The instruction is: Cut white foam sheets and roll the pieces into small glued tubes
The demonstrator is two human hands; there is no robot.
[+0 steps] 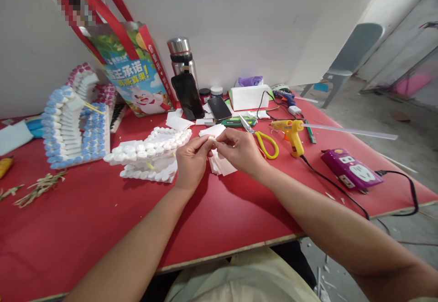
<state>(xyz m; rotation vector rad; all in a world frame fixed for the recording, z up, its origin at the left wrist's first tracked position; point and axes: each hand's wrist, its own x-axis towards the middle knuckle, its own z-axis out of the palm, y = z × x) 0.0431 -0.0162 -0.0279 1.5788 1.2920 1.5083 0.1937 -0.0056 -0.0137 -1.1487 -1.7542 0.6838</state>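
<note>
Close together over the red table [219, 210], my left hand [192, 159] and my right hand [241, 150] pinch a small white piece of paper [211, 138] between thumbs and fingertips. Fingers cover most of it. Beneath the hands lie loose white paper pieces [224, 165]. Left of my left hand sits a white craft piece [147, 151] edged with rows of small white rosettes. Scissors [267, 145] with yellow handles lie beside my right hand, blades partly open. Farther right, a yellow glue gun [293, 137] carries a long clear glue stick.
A purple power strip [352, 170] with cords occupies the right side. Behind stand a phone [187, 96], a steel flask [181, 55], a flat phone [219, 109] and a white box [249, 97]. At left are a printed bag [133, 74] and a blue-and-white craft piece [75, 128].
</note>
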